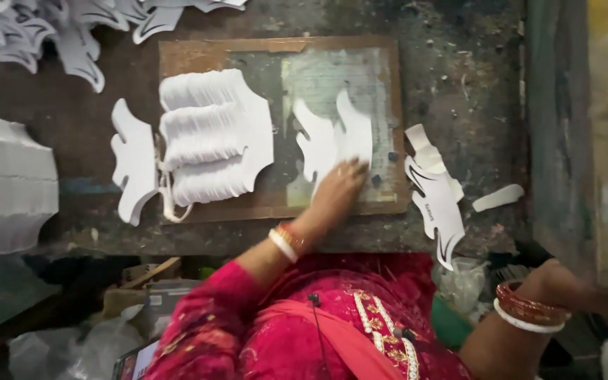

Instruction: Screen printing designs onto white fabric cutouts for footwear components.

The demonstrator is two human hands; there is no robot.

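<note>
A white cut-out piece [332, 137] with curved lobes lies on a brown board [381, 105] covered by a worn greenish sheet. My left hand [336, 193], with bangles at the wrist, reaches over the board and rests its fingertips on the lower edge of that piece. My right hand [561, 281], also with bangles, is low at the bottom right, below the table's edge. It is blurred and in shadow, so I cannot see whether it holds anything.
A fanned stack of white cut-outs [209, 137] fills the board's left half, with one loose piece [134, 169] beside it. More pieces [436, 197] and a small strip [497, 198] lie to the right. Heaps sit at top left [51, 28] and far left [5, 183].
</note>
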